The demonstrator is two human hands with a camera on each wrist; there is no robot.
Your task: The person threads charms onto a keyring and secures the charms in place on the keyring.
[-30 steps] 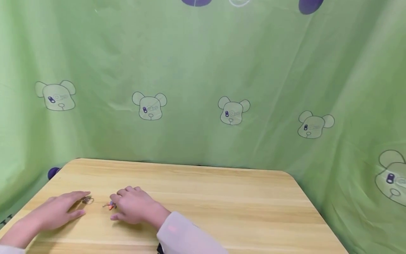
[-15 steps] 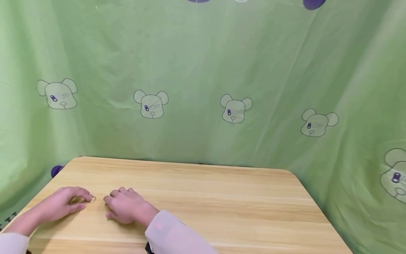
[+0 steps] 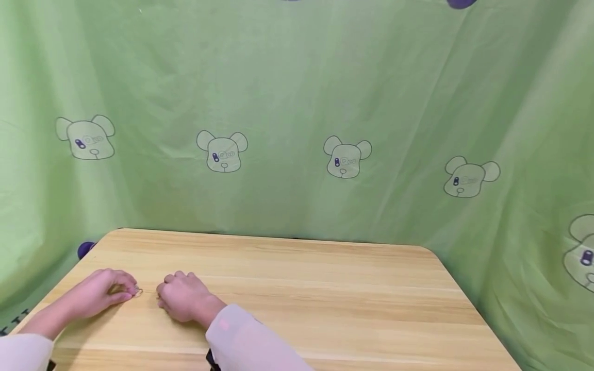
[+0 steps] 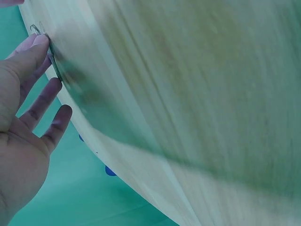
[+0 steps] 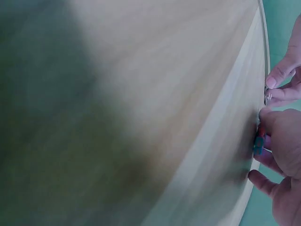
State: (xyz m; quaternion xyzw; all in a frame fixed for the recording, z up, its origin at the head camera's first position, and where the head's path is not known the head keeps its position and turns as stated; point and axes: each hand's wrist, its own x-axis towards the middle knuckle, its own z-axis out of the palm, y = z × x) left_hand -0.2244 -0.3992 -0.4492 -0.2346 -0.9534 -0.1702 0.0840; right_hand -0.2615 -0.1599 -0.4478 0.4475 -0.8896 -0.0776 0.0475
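Over the left part of the table, my left hand pinches a small metal key ring between thumb and fingers. Loops of thin metal stick out past the fingertips, and a slim dark piece hangs below them in the left wrist view; its kind is unclear. My right hand lies just to the right with fingers curled. In the right wrist view it pinches a small red-and-blue charm close to the tabletop. From the head view that charm is hidden behind the fingers. A short gap separates the two hands.
The light wooden table has rounded far corners and stretches away to the right. A green curtain with printed bear heads hangs behind and beside it. A purple round shape shows past the left edge.
My left fingers have closed from a loose spread onto the key ring. My right hand has moved slightly left and its fingers have curled over the charm, hiding it from the head view.
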